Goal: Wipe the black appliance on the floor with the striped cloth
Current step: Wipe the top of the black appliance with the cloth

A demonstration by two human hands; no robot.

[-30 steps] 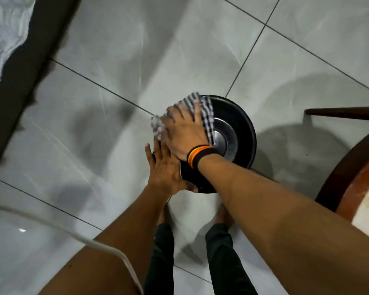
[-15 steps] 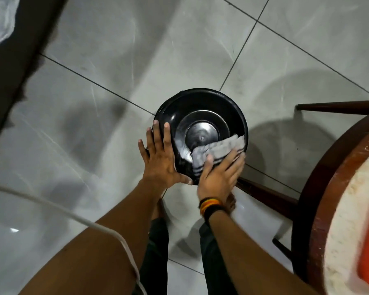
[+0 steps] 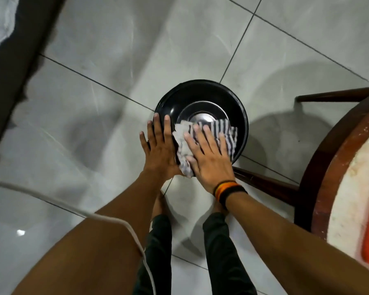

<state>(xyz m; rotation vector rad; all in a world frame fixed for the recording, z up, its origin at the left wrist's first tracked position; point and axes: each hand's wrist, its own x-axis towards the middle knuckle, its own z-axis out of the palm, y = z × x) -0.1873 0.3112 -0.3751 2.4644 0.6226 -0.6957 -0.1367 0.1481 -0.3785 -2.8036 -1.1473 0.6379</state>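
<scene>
Head view: black appliance [image 3: 202,103] sits on the floor, centre frame. Your right hand [image 3: 209,158], fingers spread flat, presses the striped cloth [image 3: 222,133] on its near rim; left hand [image 3: 160,150] braces the side, open-palmed. Mid-wipe. Next, sweep round the uncovered far rim.

The appliance [image 3: 202,103] is glossy black with a silver metal disc [image 3: 201,118] at its middle, and the cloth [image 3: 222,129] on it is striped dark grey and white, plain pale grey at its left end. The floor [image 3: 115,50] is pale grey tile with dark grout lines. The wristband [image 3: 229,191] on the right is black with orange and yellow stripes, the trousers [image 3: 224,252] are black, the cord [image 3: 73,206] on the left is white, and the stool [image 3: 332,167] at the right is dark reddish-brown.
</scene>
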